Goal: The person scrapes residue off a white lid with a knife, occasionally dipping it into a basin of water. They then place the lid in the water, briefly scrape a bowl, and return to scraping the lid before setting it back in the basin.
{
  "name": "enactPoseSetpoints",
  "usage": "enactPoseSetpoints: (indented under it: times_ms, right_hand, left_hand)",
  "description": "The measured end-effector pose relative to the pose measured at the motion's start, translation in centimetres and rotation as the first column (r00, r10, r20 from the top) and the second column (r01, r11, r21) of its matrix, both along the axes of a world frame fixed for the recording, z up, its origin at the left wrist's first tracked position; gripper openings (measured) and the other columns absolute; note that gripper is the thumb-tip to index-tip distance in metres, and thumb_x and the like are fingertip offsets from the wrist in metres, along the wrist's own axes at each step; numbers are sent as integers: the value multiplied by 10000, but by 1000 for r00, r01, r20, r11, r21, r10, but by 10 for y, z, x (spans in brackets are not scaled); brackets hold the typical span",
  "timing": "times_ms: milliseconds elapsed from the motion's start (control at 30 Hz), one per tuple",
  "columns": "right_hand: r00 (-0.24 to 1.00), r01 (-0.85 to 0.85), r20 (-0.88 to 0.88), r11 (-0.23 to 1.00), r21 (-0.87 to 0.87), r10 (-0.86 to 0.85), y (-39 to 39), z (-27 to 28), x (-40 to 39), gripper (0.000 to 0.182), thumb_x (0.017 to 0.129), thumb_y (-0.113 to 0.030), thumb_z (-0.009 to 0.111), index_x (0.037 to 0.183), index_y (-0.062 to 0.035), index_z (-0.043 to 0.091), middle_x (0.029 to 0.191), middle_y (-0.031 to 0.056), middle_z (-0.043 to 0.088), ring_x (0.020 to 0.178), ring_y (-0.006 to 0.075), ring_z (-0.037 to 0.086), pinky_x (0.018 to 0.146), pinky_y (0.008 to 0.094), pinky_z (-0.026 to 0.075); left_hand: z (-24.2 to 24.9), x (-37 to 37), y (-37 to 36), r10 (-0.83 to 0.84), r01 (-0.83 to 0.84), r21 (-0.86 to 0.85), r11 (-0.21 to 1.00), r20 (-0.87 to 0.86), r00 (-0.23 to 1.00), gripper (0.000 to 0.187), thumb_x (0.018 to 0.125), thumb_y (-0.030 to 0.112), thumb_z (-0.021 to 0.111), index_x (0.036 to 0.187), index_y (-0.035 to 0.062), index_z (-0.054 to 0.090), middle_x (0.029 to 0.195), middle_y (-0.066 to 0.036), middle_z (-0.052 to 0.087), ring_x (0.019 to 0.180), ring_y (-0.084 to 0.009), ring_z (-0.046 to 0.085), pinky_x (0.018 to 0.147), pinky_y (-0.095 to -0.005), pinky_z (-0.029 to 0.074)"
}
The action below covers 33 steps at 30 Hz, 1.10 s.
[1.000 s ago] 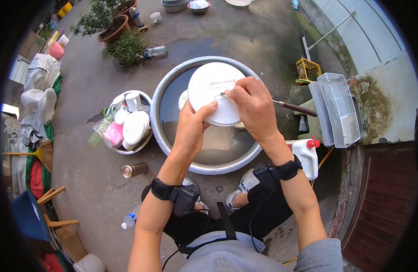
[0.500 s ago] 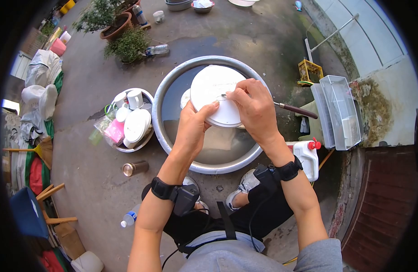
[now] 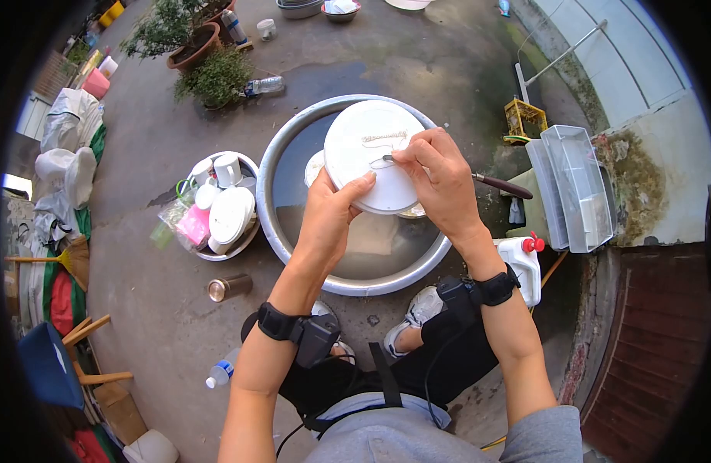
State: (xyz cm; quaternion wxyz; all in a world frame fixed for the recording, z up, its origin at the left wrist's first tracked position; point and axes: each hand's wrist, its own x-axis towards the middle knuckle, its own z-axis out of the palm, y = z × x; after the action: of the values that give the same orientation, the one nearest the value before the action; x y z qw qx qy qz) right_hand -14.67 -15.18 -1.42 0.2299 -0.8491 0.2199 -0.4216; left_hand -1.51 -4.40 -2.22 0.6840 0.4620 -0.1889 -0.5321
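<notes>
My left hand (image 3: 328,207) grips a round white lid (image 3: 352,147) by its lower left edge, thumb on the flat face. The lid is tilted toward me above a large metal basin (image 3: 274,231) of cloudy water. My right hand (image 3: 440,181) pinches a slim metal tool with a dark wooden handle (image 3: 502,186), which sticks out to the right past the hand. The tool's small metal tip (image 3: 387,158) is at the lid's face, where a beige strip and thin curved lines show. Another pale item (image 3: 315,167) is partly hidden behind the lid.
Left of the basin stands a bowl (image 3: 255,166) with white cups, a white lid and a pink packet. A metal flask (image 3: 230,287) and a plastic bottle (image 3: 223,370) lie nearer me. At right are a white jug (image 3: 517,266) and clear plastic bins (image 3: 579,189).
The lid has tipped to show more of its face, revealing the beige strip. My right hand has shifted slightly right and down with the tool.
</notes>
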Motion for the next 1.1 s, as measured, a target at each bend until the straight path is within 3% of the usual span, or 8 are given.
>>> enactPoseSetpoints:
  times_ms: [300, 467, 600, 767, 833, 900, 1033, 1100]
  right_hand:
    - [996, -84, -35, 996, 19, 85, 4, -3, 5, 87, 774, -13, 669, 831, -18, 604, 852, 100, 572, 836, 276, 581, 715, 365, 479]
    - [996, -33, -68, 968, 250, 51, 1, -14, 0, 95, 807, -15, 646, 892, -25, 605, 872, 113, 574, 836, 301, 596, 728, 380, 494]
    - [991, -10, -129, 962, 272, 47, -4, -32, 1, 77, 833, -44, 635, 903, -26, 607, 869, 112, 576, 815, 309, 607, 723, 391, 498]
    - [842, 204, -538, 912, 357, 22, -16, -90, -2, 148, 871, -168, 602, 960, -54, 636, 899, 175, 657, 848, 353, 640, 755, 441, 493]
    - [836, 224, -548, 889, 399, 35, -17, -122, -4, 177, 869, -221, 602, 962, -84, 667, 907, 187, 678, 873, 357, 646, 772, 450, 492]
    - [752, 269, -646, 830, 488, 135, -14, -150, -5, 203, 852, -246, 627, 909, -61, 690, 822, 172, 674, 779, 338, 645, 709, 424, 490]
    - [524, 389, -844, 849, 358, 116, -1, -193, -5, 255, 825, -341, 644, 867, -100, 716, 846, 138, 696, 812, 314, 662, 742, 417, 511]
    - [484, 449, -865, 810, 378, 135, 9, -214, -4, 320, 819, -421, 629, 869, -118, 722, 861, 119, 704, 844, 302, 671, 750, 413, 521]
  left_hand:
    - [-10, 3, 0, -7, 6, 18, 1000, 65, 998, 489, 862, 89, 645, 1295, 11, 432, 1198, -119, 574, 1062, -190, 594, 895, -348, 515]
    - [-14, 8, -5, -4, 1, 58, 998, 62, 998, 490, 860, 94, 642, 1294, 9, 430, 1201, -122, 575, 1062, -190, 601, 891, -343, 523]
    - [-24, 9, -10, 23, -28, 167, 986, 34, 999, 474, 861, 96, 638, 1282, 8, 438, 1194, -125, 582, 1046, -186, 613, 888, -337, 525]
    - [-79, 7, -18, 47, -71, 335, 940, 79, 996, 444, 863, 68, 622, 1269, 4, 452, 1192, -124, 586, 1054, -203, 609, 889, -341, 515]
    - [-113, 7, -16, 27, -65, 406, 911, 99, 995, 438, 865, 54, 613, 1270, 4, 454, 1191, -124, 588, 1058, -213, 608, 892, -347, 511]
    - [-145, 8, -11, 73, -64, 483, 873, 1, 997, 439, 864, 30, 596, 1281, 24, 460, 1190, -118, 593, 1069, -231, 602, 915, -363, 497]
    - [-199, 2, 12, 235, -82, 593, 801, -184, 954, 489, 857, 10, 608, 1313, 52, 437, 1245, -120, 559, 1134, -242, 562, 951, -384, 474]
    - [-233, -3, 26, 268, -90, 583, 807, -227, 936, 496, 859, 8, 613, 1317, 54, 429, 1260, -123, 545, 1149, -242, 550, 964, -401, 466]
